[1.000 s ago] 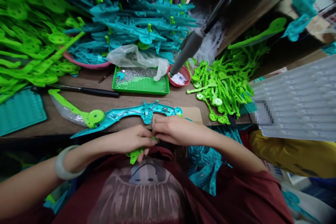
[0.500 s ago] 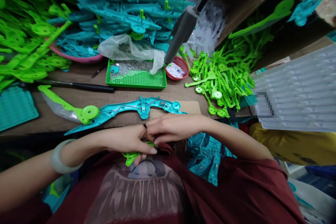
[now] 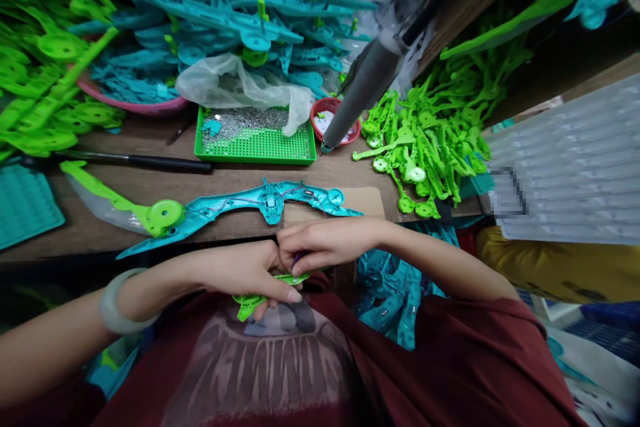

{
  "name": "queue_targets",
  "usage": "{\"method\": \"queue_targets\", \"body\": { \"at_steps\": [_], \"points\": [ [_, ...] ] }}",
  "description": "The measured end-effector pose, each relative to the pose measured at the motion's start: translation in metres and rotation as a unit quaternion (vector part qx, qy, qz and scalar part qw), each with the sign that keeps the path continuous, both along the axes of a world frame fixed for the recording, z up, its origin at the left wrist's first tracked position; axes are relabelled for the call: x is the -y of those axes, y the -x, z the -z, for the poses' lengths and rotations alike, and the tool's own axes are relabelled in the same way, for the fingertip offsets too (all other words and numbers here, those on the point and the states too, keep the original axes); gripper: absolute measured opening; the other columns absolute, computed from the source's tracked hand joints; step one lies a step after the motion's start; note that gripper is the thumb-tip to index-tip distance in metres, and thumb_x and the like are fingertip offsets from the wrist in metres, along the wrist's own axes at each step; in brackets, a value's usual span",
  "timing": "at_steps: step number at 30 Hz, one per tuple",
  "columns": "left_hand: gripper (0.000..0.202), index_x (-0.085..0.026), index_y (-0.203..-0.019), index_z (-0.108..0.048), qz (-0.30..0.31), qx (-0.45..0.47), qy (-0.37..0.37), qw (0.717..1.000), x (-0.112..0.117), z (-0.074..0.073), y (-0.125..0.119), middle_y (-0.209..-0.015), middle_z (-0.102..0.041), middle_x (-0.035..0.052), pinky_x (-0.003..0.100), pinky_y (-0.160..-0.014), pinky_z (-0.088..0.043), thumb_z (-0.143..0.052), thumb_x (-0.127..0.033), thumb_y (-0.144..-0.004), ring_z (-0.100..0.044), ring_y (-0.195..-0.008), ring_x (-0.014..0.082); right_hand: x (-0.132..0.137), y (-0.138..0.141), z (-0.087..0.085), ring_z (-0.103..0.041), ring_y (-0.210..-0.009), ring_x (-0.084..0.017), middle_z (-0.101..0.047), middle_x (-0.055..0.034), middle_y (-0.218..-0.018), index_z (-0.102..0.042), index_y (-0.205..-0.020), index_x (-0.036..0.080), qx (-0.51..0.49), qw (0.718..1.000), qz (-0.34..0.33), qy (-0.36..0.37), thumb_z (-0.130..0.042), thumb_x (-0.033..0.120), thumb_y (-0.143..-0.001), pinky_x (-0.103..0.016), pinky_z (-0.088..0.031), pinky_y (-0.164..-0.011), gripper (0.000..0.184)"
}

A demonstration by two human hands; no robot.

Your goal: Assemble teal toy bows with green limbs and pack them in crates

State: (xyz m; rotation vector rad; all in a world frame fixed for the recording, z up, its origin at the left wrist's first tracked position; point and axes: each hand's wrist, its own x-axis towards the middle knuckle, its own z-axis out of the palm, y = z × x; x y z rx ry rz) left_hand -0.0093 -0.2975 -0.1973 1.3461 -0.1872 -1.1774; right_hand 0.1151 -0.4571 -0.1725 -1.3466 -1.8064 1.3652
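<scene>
My left hand is closed round a small bright green plastic part held just above my lap, below the table edge. Its lower end sticks out under my fingers. My right hand meets the left one, fingertips pinched on the same green part. On the wooden table just beyond my hands lies a long teal bow-shaped plastic piece with thin wires along it. A green arm with a round disc lies at its left end.
A green mesh tray of small metal bits, a small red basket and a hanging grey tool handle stand behind. Heaps of green parts and teal parts crowd the back. A black rod lies left.
My hands stay together on the green part, with small finger shifts. The view has drifted slightly and the hanging tool handle has swung to the right.
</scene>
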Motion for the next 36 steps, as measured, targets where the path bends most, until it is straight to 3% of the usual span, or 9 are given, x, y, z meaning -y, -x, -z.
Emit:
{"method": "queue_targets", "body": {
  "at_steps": [11,14,18,21,24,28,32,34,36],
  "points": [
    [0.03,-0.02,-0.08,-0.061,-0.017,0.001,-0.001,1.0,0.003,0.016,0.001,-0.054,-0.065,-0.002,0.023,-0.048,-0.042,-0.061,-0.048,-0.091,-0.059,-0.046,0.015,0.007,0.006,0.004,-0.055,-0.091,-0.016,-0.059,-0.0102,-0.105,-0.06,-0.102,0.013,0.103,0.993,-0.001,-0.059,-0.05,0.022,-0.102,-0.027,-0.045,-0.081,0.013],
    [0.039,-0.019,-0.073,-0.063,-0.038,-0.001,0.002,0.999,0.007,0.022,0.005,-0.055,-0.066,0.0005,0.025,-0.051,-0.043,-0.057,-0.053,-0.092,-0.06,-0.048,0.0154,0.013,0.007,0.002,-0.055,-0.091,-0.016,-0.06,-0.0091,-0.104,-0.061,-0.104,0.013,0.114,0.991,0.021,-0.062,-0.05,0.021,-0.102,-0.026,-0.045,-0.081,0.014],
    [0.048,-0.017,-0.065,-0.061,-0.193,-0.041,-0.025,0.98,0.02,0.033,0.012,-0.055,-0.064,0.002,0.023,-0.047,-0.039,-0.062,-0.06,-0.086,-0.057,-0.046,0.0132,0.032,-0.001,-0.007,-0.056,-0.098,-0.018,-0.057,-0.0103,-0.112,-0.058,-0.116,0.012,0.171,0.971,0.161,-0.033,-0.063,0.023,-0.095,-0.027,-0.047,-0.081,0.024],
    [0.044,-0.015,-0.079,-0.065,-0.344,-0.106,-0.001,0.933,0.03,0.04,0.017,-0.059,-0.063,-0.0009,0.021,-0.046,-0.039,-0.072,-0.059,-0.077,-0.059,-0.047,0.0121,0.049,-0.01,-0.013,-0.056,-0.091,-0.017,-0.06,-0.0076,-0.104,-0.06,-0.112,0.013,0.219,0.931,0.292,-0.02,-0.065,0.02,-0.093,-0.028,-0.046,-0.079,0.021],
    [0.045,-0.014,-0.094,-0.067,-0.458,-0.105,0.063,0.881,0.032,0.04,0.019,-0.066,-0.062,-0.0021,0.02,-0.048,-0.041,-0.079,-0.053,-0.075,-0.058,-0.053,0.01,0.061,-0.011,-0.012,-0.057,-0.082,-0.014,-0.064,-0.0024,-0.087,-0.065,-0.098,0.015,0.174,0.92,0.351,-0.023,-0.057,0.021,-0.098,-0.028,-0.044,-0.078,0.01],
    [0.042,-0.015,-0.105,-0.066,-0.537,-0.069,0.151,0.827,0.026,0.027,0.019,-0.068,-0.056,-0.0047,0.018,-0.049,-0.039,-0.082,-0.044,-0.078,-0.054,-0.054,0.007,0.064,0.007,0.01,-0.057,-0.079,-0.013,-0.062,-0.0011,-0.082,-0.066,-0.087,0.017,0.057,0.888,0.456,-0.03,-0.057,0.029,-0.098,-0.027,-0.044,-0.074,0.019],
    [0.042,-0.016,-0.109,-0.065,-0.542,-0.052,0.18,0.819,0.021,0.017,0.022,-0.066,-0.052,-0.0058,0.019,-0.049,-0.035,-0.079,-0.044,-0.082,-0.05,-0.052,0.0057,0.055,0.037,0.051,-0.042,-0.053,-0.009,-0.05,0.0048,-0.065,-0.064,-0.086,0.017,-0.12,0.857,0.494,0.085,-0.059,0.043,-0.095,-0.022,-0.035,-0.051,0.028],
    [0.044,-0.015,-0.107,-0.064,-0.528,-0.039,0.168,0.831,0.019,0.016,0.021,-0.065,-0.051,-0.0061,0.02,-0.05,-0.035,-0.078,-0.049,-0.081,-0.05,-0.051,0.0063,0.052,0.05,0.067,-0.042,-0.05,-0.009,-0.049,0.0053,-0.063,-0.064,-0.089,0.017,-0.133,0.87,0.464,0.106,-0.056,0.043,-0.096,-0.022,-0.036,-0.048,0.028],
    [0.043,-0.015,-0.098,-0.062,-0.506,-0.011,0.121,0.854,0.014,0.017,0.02,-0.064,-0.053,-0.0053,0.021,-0.053,-0.036,-0.073,-0.055,-0.083,-0.05,-0.054,0.0079,0.051,0.056,0.069,-0.055,-0.064,-0.012,-0.059,0.0003,-0.073,-0.067,-0.09,0.017,-0.02,0.912,0.409,0.041,-0.054,0.036,-0.099,-0.026,-0.048,-0.06,0.025]
  ]
}}
